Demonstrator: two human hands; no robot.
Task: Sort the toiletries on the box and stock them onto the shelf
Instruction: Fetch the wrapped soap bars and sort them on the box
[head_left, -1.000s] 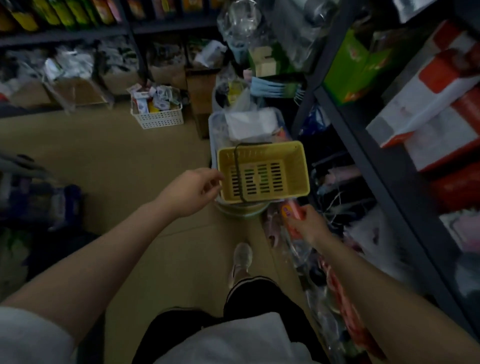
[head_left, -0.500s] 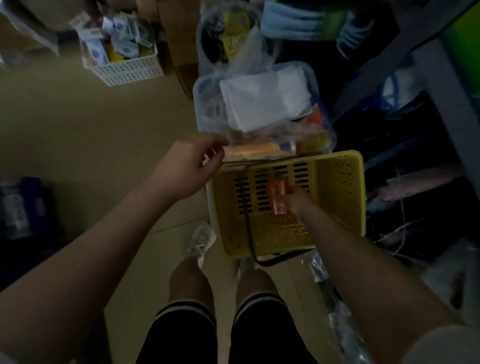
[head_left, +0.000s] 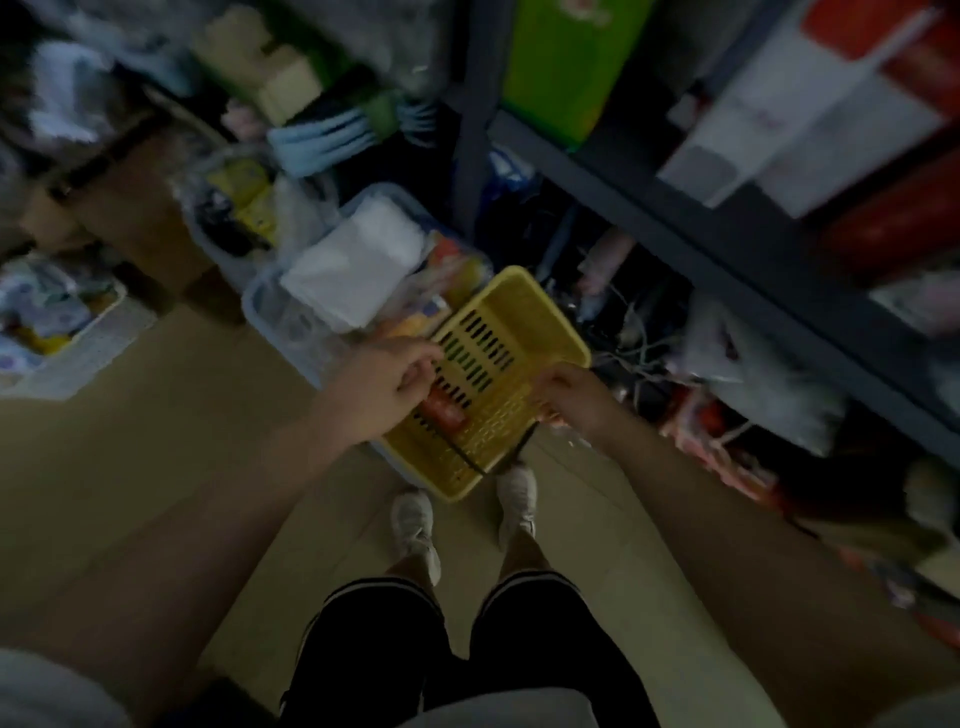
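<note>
A yellow slotted basket (head_left: 524, 322) sits tilted on top of a clear plastic bin (head_left: 270, 312) packed with white packets and wrapped toiletries. Inside the basket, near its left rim, lies a small orange-red packet (head_left: 442, 410). My left hand (head_left: 382, 387) grips the basket's left rim, right beside the packet. My right hand (head_left: 571, 397) has its fingers curled over the right rim. The basket's dark wire handle hangs down at the near end. The picture is dim and blurred.
A dark metal shelf (head_left: 675, 218) runs along the right with a green box (head_left: 561, 62) and white-and-red boxes (head_left: 779, 119). Bags and wires crowd the floor under it. A white basket (head_left: 78, 338) of goods and a cardboard box (head_left: 130, 208) stand at left. My feet are just below the basket.
My right hand let go of the orange-red packet inside the basket and moved to the right rim. The basket has turned to a diagonal. The view swung right.
</note>
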